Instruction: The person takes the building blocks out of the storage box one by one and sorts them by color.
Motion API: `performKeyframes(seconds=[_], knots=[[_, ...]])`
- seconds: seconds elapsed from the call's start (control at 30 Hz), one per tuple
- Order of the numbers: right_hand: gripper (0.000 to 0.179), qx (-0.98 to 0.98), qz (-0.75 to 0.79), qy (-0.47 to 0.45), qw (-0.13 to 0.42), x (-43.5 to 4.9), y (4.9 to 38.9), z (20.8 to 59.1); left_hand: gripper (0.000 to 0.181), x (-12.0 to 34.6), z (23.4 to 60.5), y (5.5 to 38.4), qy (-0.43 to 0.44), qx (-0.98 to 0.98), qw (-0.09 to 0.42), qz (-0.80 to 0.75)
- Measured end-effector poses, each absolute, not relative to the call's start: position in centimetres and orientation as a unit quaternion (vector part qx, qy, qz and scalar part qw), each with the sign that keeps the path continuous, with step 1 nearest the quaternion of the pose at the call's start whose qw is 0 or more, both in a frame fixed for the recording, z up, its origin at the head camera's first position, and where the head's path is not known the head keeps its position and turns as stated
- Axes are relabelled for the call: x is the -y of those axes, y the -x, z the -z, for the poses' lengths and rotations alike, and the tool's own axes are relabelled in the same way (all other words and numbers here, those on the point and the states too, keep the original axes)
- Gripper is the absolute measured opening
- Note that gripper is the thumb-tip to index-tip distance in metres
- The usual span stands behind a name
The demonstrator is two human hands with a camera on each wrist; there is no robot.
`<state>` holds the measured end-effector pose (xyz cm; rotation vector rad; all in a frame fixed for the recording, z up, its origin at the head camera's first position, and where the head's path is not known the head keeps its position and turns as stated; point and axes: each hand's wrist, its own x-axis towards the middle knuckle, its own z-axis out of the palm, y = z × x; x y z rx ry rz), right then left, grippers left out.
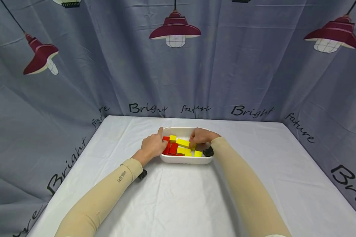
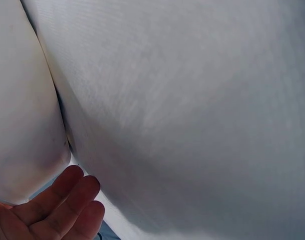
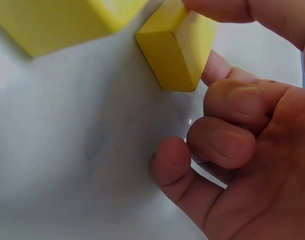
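Note:
A white tray point(image 1: 186, 159) holding red and yellow blocks stands on the table. At its left end my left hand point(image 1: 153, 144) grips the wall, thumb over the rim beside a red block point(image 1: 173, 148) and index finger pointing forward along the rim. In the left wrist view the other fingers point(image 2: 67, 210) lie against the tray's outer side point(image 2: 27, 115). Inside the tray, toward the right, my right hand point(image 1: 202, 136) pinches a yellow block point(image 3: 175, 55) between thumb and index finger. Its remaining fingers curl loosely below the block, close over the tray floor.
Another yellow block point(image 3: 67, 25) lies close beside the pinched one. A loose yellow block point(image 1: 197, 153) sits near the tray's front right. White cloth covers the table point(image 1: 178, 197), and a grey-blue curtain point(image 1: 178, 75) with printed lamps hangs behind.

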<state>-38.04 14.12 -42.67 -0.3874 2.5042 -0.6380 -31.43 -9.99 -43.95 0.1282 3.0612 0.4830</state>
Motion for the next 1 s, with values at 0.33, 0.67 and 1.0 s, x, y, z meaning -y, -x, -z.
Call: performKeyframes(seconds=[0.33, 0.67, 1.0], knots=[[0.016, -0.929, 0.232, 0.140, 0.253, -14.0, 38.1, 42.7, 0.070, 10.0, 44.0, 31.4, -0.040, -0.988, 0.022, -0.150], [0.019, -0.928, 0.221, 0.160, 0.252, -14.6, 38.1, 42.1, 0.071, 9.7, 43.9, 31.3, -0.038, -0.988, 0.029, -0.147], [0.019, -0.926, 0.214, 0.183, 0.252, -14.8, 38.1, 41.0, 0.072, 9.7, 43.8, 31.4, -0.038, -0.989, 0.032, -0.141]])
